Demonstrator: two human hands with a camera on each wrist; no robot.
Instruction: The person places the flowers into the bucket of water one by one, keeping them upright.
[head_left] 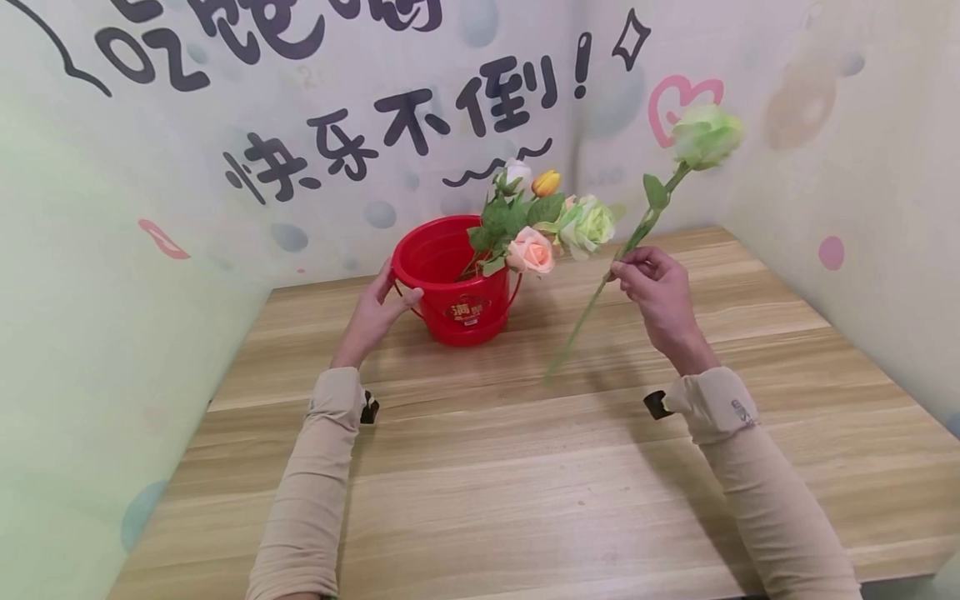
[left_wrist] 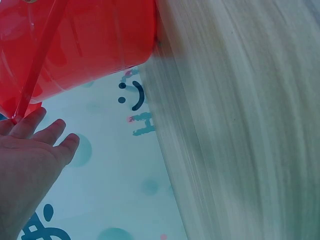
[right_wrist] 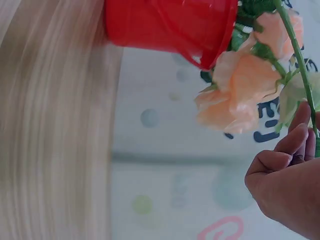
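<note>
A red bucket (head_left: 468,312) stands upright on the table, with several artificial flowers leaning out over its right side. Among them are a peach rose (head_left: 531,251), a pale green rose (head_left: 587,225), a yellow tulip (head_left: 546,183) and a white flower (head_left: 516,173). My left hand (head_left: 375,312) rests against the bucket's left side at the rim, its fingers fairly straight beside the red handle (left_wrist: 42,57). Right of the bucket, my right hand (head_left: 660,296) pinches the green stem of a pale green artificial rose (head_left: 707,137). The bloom points up; the stem (right_wrist: 299,55) slants down leftward above the table.
The wood-grain table (head_left: 480,475) runs back to a printed wall (head_left: 322,217) close behind the bucket. Another wall (head_left: 862,167) borders it on the right. Dark wrist straps (head_left: 658,405) show at the sleeve cuffs.
</note>
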